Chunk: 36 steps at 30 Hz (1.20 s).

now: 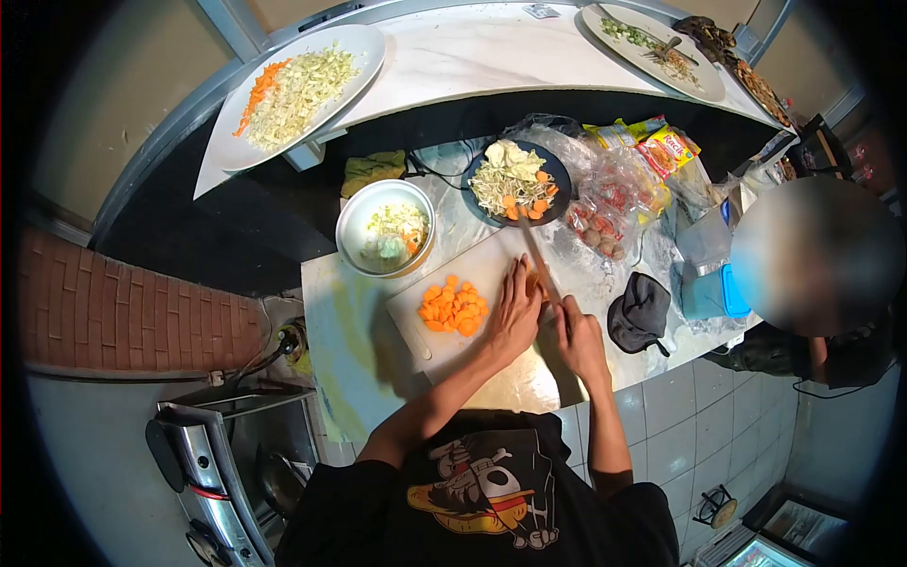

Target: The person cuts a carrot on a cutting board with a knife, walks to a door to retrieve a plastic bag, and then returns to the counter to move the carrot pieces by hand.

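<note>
My right hand (579, 342) is wrapped round the handle of a kitchen knife (535, 248), whose long blade points away from me toward the dark plate. Just left of the blade, my left hand (515, 307) presses down on the cutting board (409, 319), its fingers over a piece of carrot that is mostly hidden between hand and knife. Round carrot slices (453, 307) lie in a pile on the board, to the left of my left hand. Beyond the board sits a dark plate (564, 180) with bean sprouts, cabbage leaves and carrot slices.
A white bowl (350, 222) of shredded vegetables stands behind the board. Plastic bags (605, 189), yellow packets (666, 151) and a dark cap (640, 314) lie to the right. Oval platters (364, 59) rest on the raised shelf. Another person (812, 274) is at the right.
</note>
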{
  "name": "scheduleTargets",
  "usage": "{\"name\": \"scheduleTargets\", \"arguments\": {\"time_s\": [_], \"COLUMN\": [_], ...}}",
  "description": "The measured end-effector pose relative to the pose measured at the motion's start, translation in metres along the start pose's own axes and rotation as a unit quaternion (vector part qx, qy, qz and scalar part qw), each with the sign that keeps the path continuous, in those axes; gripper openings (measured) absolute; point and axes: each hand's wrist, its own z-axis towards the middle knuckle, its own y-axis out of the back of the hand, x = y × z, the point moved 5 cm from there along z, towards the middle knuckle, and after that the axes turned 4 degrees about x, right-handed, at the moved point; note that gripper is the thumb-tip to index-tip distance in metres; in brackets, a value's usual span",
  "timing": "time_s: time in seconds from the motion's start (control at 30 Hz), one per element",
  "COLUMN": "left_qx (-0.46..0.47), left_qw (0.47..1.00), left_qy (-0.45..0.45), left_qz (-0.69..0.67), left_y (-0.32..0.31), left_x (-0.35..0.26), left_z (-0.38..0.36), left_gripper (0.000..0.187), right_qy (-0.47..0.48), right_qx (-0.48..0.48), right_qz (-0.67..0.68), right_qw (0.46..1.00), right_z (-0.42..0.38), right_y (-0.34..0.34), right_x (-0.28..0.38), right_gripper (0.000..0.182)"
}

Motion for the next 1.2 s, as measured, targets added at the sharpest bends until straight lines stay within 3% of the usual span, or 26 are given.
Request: {"name": "scheduleTargets", "arguments": {"time_s": [0.1,0.13,0.27,0.4,0.47,0.6,0.77,1.1,1.2], "left_qx": [0.026,-0.042,-0.048,-0.036,-0.020,-0.063,-0.065,-0.095,-0.114], "left_qw": [0.988,0.990,0.994,0.994,0.999,0.995,0.989,0.981,0.975], "left_qy": [-0.068,-0.081,-0.084,-0.097,-0.046,-0.062,-0.021,0.007,-0.023], "left_qz": [0.138,0.107,0.048,0.031,-0.014,0.044,0.129,0.172,0.191], "left_y": [-0.005,-0.003,-0.011,-0.004,0.000,-0.003,-0.006,-0.007,-0.010], "left_x": [-0.003,-0.005,0.008,0.009,0.009,0.008,0.011,0.018,0.021], "left_z": [0.004,0.004,0.006,0.000,0.002,0.007,0.019,0.031,0.031], "left_gripper": [0.045,0.040,0.038,0.039,0.045,0.043,0.015,0.024,0.022], "right_qy": [-0.002,-0.039,-0.128,-0.127,-0.124,-0.111,-0.126,-0.078,-0.084], "right_qx": [0.006,-0.005,-0.101,-0.163,-0.156,-0.152,-0.133,-0.107,-0.097], "right_qz": [0.014,-0.008,-0.072,-0.087,-0.076,-0.010,0.017,0.033,0.040], "right_qw": [1.000,0.999,0.984,0.975,0.977,0.982,0.983,0.991,0.991], "right_z": [0.001,0.003,0.000,-0.009,-0.014,-0.019,-0.025,-0.032,-0.031], "right_y": [-0.006,-0.007,0.001,0.008,0.009,0.006,0.003,0.005,0.004], "right_x": [-0.012,-0.024,-0.058,-0.070,-0.066,-0.058,-0.051,-0.032,-0.031], "right_gripper": [0.009,0.010,0.011,0.011,0.012,0.016,0.016,0.012,0.012]}}
